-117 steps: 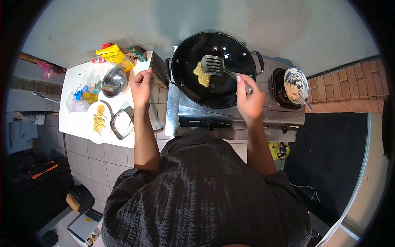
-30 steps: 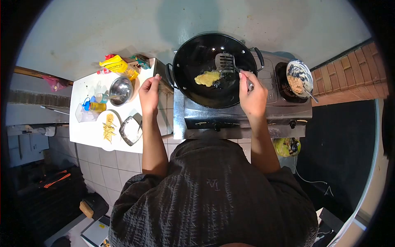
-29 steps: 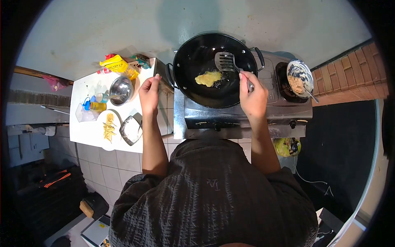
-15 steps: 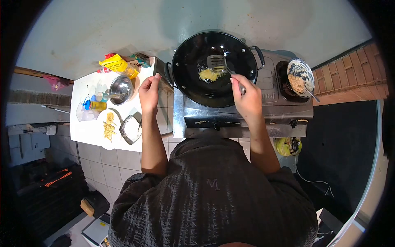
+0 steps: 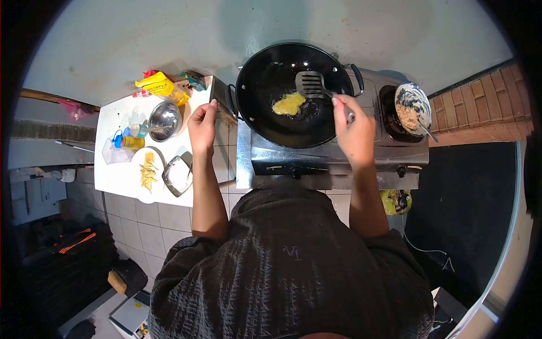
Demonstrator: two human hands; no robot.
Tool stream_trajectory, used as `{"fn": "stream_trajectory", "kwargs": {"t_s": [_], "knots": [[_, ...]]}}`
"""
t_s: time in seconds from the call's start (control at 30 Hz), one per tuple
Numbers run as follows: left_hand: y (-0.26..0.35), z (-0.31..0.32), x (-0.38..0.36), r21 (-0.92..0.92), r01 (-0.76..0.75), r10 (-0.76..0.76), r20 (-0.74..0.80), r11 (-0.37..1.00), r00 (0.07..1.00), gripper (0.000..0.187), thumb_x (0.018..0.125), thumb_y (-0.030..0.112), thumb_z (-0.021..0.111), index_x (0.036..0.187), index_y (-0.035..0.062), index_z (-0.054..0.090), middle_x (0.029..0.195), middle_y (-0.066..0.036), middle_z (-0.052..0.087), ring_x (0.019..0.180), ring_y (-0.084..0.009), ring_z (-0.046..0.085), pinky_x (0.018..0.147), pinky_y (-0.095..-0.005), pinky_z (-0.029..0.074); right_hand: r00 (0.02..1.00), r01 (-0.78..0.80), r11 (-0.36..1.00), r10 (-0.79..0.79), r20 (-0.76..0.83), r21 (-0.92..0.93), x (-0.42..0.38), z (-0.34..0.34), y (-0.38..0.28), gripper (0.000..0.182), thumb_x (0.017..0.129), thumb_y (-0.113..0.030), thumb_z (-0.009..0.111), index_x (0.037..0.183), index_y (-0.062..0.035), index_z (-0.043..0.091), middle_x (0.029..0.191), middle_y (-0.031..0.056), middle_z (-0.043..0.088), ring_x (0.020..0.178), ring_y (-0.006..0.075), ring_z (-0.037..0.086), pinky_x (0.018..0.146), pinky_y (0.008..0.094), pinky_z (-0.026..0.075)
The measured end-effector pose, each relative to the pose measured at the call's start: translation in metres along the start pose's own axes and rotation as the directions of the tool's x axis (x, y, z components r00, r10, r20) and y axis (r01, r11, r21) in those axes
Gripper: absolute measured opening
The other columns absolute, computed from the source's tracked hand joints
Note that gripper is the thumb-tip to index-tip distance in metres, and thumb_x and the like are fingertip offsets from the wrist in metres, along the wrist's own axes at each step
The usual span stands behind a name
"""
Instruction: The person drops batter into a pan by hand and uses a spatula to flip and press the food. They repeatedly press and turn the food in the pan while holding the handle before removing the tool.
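Observation:
A black wok [image 5: 271, 129] sits on the stove, with a yellow piece of food [image 5: 289, 104] in oil near its middle. My right hand [image 5: 358, 129] is closed round the handle of a slotted spatula [image 5: 310, 85], whose head is over the wok to the upper right of the food, apart from it. My left hand [image 5: 203, 125] is raised left of the wok near its left handle, fingers curled and thumb tip against the fingers; whether something small is between them cannot be made out.
On the white table [image 5: 110, 178] are a metal bowl [image 5: 165, 116], a plate of pale strips [image 5: 148, 172], a dish of white powder [image 5: 178, 175], a yellow bottle [image 5: 132, 142] and yellow packaging [image 5: 161, 86]. A bowl of mixture [image 5: 407, 110] rests on the right burner.
My right hand and the spatula have moved right, and the spatula head is off the food, which now shows fully. My left hand has barely moved.

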State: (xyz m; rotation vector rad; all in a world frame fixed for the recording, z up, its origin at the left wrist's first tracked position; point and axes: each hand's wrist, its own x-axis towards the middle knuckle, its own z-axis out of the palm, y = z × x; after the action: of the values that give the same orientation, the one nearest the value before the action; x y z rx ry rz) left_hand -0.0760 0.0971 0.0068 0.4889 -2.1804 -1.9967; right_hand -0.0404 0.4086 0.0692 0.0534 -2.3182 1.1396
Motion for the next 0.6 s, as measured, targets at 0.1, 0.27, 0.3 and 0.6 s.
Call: {"fn": "stream_trajectory", "kwargs": {"t_s": [0.1,0.27,0.3,0.6], "knots": [[0.0,0.0,-0.001,-0.016,0.015,-0.015,-0.008,1.0,1.0,0.024,0.093,0.024,0.063,0.094,-0.0002,0.067,0.086,-0.001,0.065,0.08,-0.0065,0.053,0.075,-0.0212,0.04,0.996,-0.088,0.993,0.086,-0.023,-0.085,0.008,-0.01,0.001,0.015,0.088,-0.019,0.063,0.093,-0.0045,0.068,0.078,0.0189,0.066,0.069,0.0341,0.066,0.06,0.0348,0.05],[0.002,0.0,-0.004,0.008,0.02,-0.02,-0.021,1.0,1.0,0.024,0.093,0.024,0.063,0.094,-0.0003,0.067,0.088,-0.001,0.066,0.081,-0.0067,0.054,0.076,-0.0215,0.041,0.994,-0.109,0.981,0.107,-0.018,-0.162,0.01,-0.014,0.0,0.017,0.088,-0.02,0.063,0.091,-0.0045,0.067,0.074,0.019,0.065,0.066,0.0344,0.065,0.058,0.0345,0.049],[0.002,-0.001,-0.004,-0.003,0.013,-0.013,-0.024,1.0,1.0,0.024,0.093,0.024,0.063,0.094,-0.0002,0.067,0.087,-0.001,0.065,0.08,-0.0066,0.054,0.075,-0.0213,0.041,0.995,-0.103,0.984,0.103,-0.013,-0.147,0.008,-0.013,0.0,0.017,0.089,-0.02,0.063,0.091,-0.0045,0.067,0.073,0.0186,0.065,0.066,0.034,0.065,0.057,0.0343,0.049],[-0.008,-0.009,-0.001,-0.021,0.019,-0.02,-0.017,1.0,1.0,0.025,0.092,0.026,0.064,0.092,0.0015,0.068,0.08,0.003,0.06,0.072,-0.005,0.046,0.066,-0.02,0.036,0.995,-0.091,0.992,0.094,0.033,-0.09,-0.003,0.002,0.006,0.016,0.09,-0.02,0.063,0.093,-0.0052,0.068,0.079,0.0168,0.067,0.071,0.0322,0.067,0.062,0.0345,0.051]]}}
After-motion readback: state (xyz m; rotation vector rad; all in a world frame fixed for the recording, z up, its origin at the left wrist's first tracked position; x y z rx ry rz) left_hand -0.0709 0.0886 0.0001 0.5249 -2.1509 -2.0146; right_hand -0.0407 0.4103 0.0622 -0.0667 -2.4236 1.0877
